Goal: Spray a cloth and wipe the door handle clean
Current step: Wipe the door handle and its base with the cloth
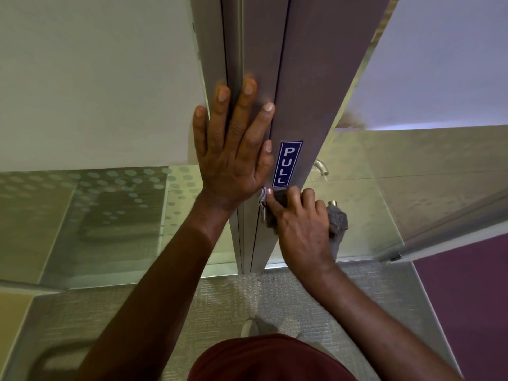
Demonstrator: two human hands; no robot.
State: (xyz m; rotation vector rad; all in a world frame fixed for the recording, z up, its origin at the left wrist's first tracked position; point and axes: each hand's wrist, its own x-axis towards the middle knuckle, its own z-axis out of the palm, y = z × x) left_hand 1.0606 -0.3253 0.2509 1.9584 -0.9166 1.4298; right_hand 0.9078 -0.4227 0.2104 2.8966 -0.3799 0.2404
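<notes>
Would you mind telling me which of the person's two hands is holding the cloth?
The right hand, low by the handle, is closed around the grey cloth. The left hand lies flat and open against the brown door frame, holding nothing.

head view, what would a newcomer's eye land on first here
The left hand spread flat against the brown door frame at centre. Beside its thumb, a blue PULL sign. Just below that, the right hand presses a grey cloth around the door handle.
</notes>
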